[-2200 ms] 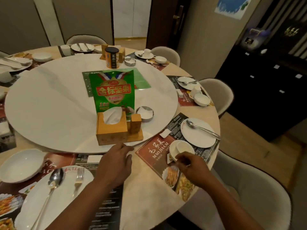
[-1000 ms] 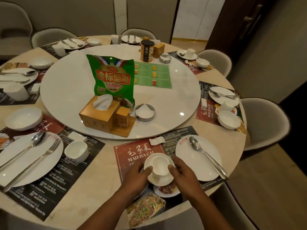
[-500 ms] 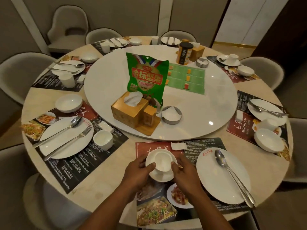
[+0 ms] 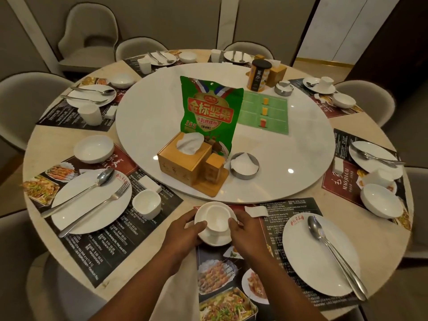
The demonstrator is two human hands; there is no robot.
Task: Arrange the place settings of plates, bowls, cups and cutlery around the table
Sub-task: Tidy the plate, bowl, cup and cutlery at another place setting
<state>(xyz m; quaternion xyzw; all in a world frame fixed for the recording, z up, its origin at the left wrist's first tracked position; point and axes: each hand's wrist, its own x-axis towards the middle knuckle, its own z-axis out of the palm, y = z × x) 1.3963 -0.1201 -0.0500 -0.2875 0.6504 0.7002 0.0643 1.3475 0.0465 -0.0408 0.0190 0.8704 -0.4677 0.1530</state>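
Note:
A white cup (image 4: pixel 218 218) sits inside a small white bowl (image 4: pixel 214 237) on the near placemat (image 4: pixel 273 249). My left hand (image 4: pixel 183 230) grips the bowl's left side with its thumb on the rim. My right hand (image 4: pixel 245 232) grips the right side, thumb against the cup. To the right lies a white plate (image 4: pixel 298 269) with a spoon (image 4: pixel 333 253) across it. A small white rest (image 4: pixel 256 211) lies just beyond my right hand.
The left setting has a plate (image 4: pixel 76 212) with spoon and fork, a cup (image 4: pixel 147 203) and a bowl (image 4: pixel 93 149). On the white turntable (image 4: pixel 289 179) stand a tissue box (image 4: pixel 183 162), green snack bag (image 4: pixel 209 112) and ashtray (image 4: pixel 244 166). Chairs ring the table.
Both hands have stayed on the stacked cup and bowl and slid them slightly toward the turntable. My view has moved left round the table to face this setting.

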